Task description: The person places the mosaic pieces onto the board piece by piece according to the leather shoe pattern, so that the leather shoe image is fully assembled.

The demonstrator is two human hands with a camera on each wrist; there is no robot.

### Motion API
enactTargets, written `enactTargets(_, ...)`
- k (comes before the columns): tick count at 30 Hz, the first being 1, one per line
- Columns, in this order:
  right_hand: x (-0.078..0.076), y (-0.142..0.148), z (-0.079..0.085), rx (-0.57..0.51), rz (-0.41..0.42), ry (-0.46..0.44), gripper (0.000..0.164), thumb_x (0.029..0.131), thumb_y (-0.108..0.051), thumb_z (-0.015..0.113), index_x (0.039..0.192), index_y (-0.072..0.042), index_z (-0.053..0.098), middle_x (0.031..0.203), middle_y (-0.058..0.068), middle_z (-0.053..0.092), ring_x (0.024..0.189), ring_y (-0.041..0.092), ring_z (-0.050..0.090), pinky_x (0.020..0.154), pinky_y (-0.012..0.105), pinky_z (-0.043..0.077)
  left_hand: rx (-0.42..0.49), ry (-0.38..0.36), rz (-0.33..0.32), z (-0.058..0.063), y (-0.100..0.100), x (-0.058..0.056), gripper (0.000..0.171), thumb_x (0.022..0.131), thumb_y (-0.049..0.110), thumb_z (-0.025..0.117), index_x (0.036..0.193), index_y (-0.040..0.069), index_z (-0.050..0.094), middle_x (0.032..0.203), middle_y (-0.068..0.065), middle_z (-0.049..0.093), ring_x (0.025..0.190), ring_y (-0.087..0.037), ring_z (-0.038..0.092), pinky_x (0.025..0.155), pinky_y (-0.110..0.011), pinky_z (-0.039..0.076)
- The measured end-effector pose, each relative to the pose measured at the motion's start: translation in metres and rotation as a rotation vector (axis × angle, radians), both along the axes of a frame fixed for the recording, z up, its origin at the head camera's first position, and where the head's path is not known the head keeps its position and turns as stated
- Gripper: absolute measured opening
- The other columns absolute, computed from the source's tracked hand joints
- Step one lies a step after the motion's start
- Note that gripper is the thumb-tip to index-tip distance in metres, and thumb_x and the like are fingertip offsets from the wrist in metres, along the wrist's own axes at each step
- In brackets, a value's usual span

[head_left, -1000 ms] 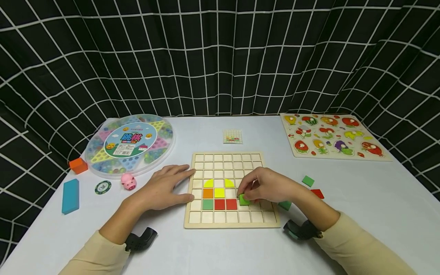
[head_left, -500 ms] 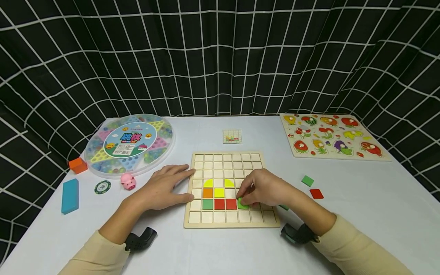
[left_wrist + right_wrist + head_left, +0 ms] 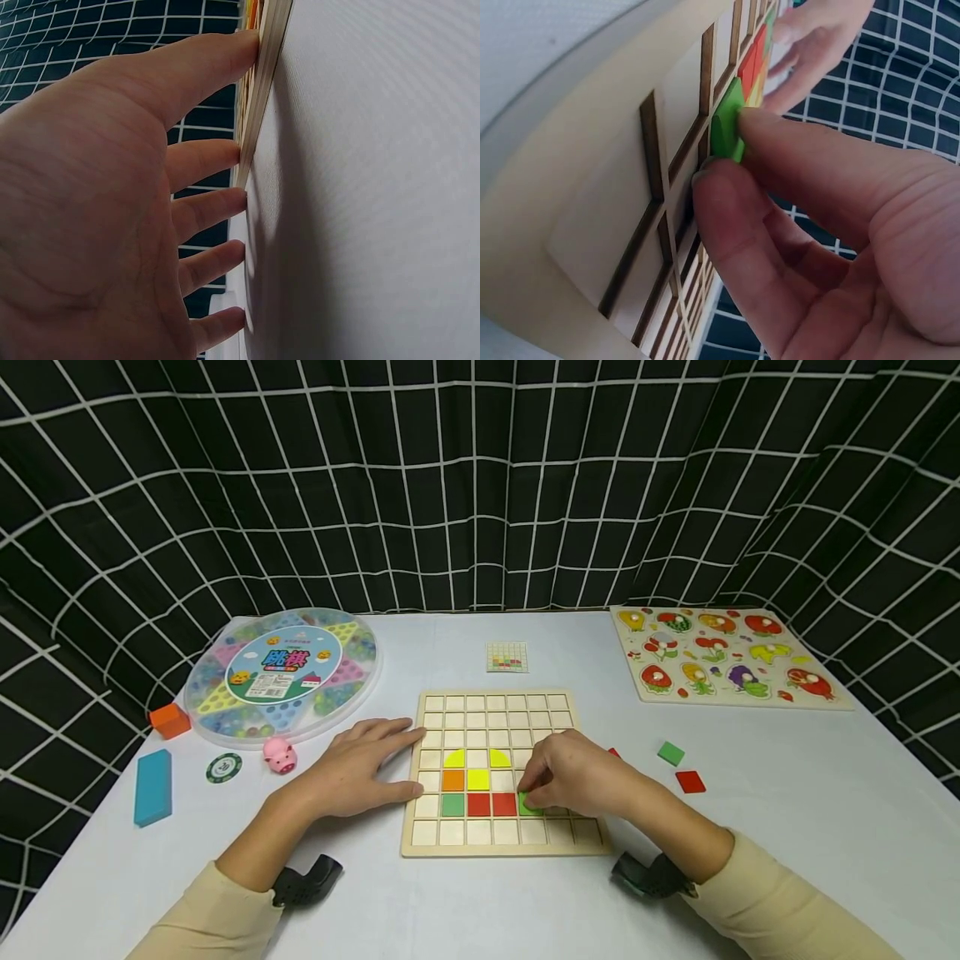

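Observation:
A square wooden grid board [image 3: 506, 850] lies flat on the table. My left hand [image 3: 363, 770] has its fingers spread, thumb and fingertips touching the board's left edge. With thumb and index finger, my right hand [image 3: 576, 772] holds a light green square tile [image 3: 727, 124] at a cell right of two red tiles [image 3: 491, 805]; the fingers partly cover it. A darker green tile [image 3: 453, 805] fills the cell left of the reds. Above them sit an orange tile [image 3: 453, 780], a yellow square tile [image 3: 477, 780] and two yellow rounded tiles [image 3: 499, 759].
A loose green tile [image 3: 671, 753] and red tile [image 3: 691, 782] lie right of the board. Behind it is a small grid picture card [image 3: 507, 657]. Around stand a fruit puzzle [image 3: 675, 700], marble game box [image 3: 360, 702], pink pig [image 3: 281, 756], chip [image 3: 224, 767], blue block [image 3: 153, 787] and orange cube [image 3: 170, 721].
My right hand has moved slightly left and down, bringing the light green tile from a tilt over the cell to lie against the red tile's right side. My left hand keeps still.

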State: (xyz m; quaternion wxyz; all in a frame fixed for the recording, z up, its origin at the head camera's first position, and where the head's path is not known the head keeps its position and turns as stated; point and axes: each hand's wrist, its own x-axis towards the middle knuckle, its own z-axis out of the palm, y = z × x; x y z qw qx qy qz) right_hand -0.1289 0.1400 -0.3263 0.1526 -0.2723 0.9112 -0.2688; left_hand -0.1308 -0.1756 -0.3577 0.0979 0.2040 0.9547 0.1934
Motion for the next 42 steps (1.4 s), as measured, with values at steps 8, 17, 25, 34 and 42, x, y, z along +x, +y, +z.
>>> enactTargets(8,0.000,0.004,-0.001,-0.017,0.041,0.025,0.016,0.081,-0.003,0.084,0.080,-0.018,0.081,0.080,-0.012,0.070,0.074,0.004,0.059,0.068,0.021,0.052,0.003,0.004,-0.001,0.000,-0.001,0.000,0.077,0.090,0.055,0.070,0.157,0.026,0.047,0.165,-0.009,0.040,0.152,-0.039,0.030,0.118,-0.069,0.026)
enactTargets(17,-0.004,0.040,0.005,-0.154,0.095,-0.080,0.016,0.085,-0.006,0.082,0.097,-0.017,0.082,0.089,-0.005,0.071,0.081,0.009,0.061,0.076,0.024,0.056,0.004,0.001,-0.003,0.000,0.000,-0.001,0.077,0.090,0.054,0.071,0.157,0.026,0.047,0.165,-0.008,0.039,0.152,-0.038,0.030,0.119,-0.067,0.026)
enactTargets(25,-0.004,0.082,0.013,-0.105,0.060,-0.168,0.019,0.083,-0.011,0.084,0.100,-0.019,0.081,0.098,-0.002,0.072,0.087,0.012,0.063,0.077,0.026,0.057,0.008,0.004,-0.007,0.000,-0.001,0.000,0.077,0.090,0.056,0.070,0.157,0.026,0.047,0.164,-0.009,0.040,0.152,-0.039,0.031,0.118,-0.068,0.026)
enactTargets(34,-0.001,0.107,0.004,0.009,-0.005,-0.155,0.029,0.079,-0.010,0.087,0.104,-0.022,0.080,0.100,-0.005,0.067,0.085,0.013,0.060,0.072,0.023,0.054,0.011,0.007,-0.011,0.001,-0.001,0.000,0.077,0.090,0.054,0.071,0.157,0.025,0.047,0.164,-0.010,0.041,0.151,-0.040,0.032,0.118,-0.068,0.026)
enactTargets(42,0.003,0.104,-0.002,0.056,-0.045,-0.129,0.029,0.076,-0.006,0.089,0.096,-0.019,0.072,0.096,-0.004,0.062,0.084,0.014,0.059,0.070,0.023,0.054,0.011,0.008,-0.012,0.001,0.000,0.000,0.077,0.090,0.054,0.071,0.157,0.025,0.047,0.164,-0.009,0.041,0.151,-0.040,0.031,0.118,-0.068,0.026)
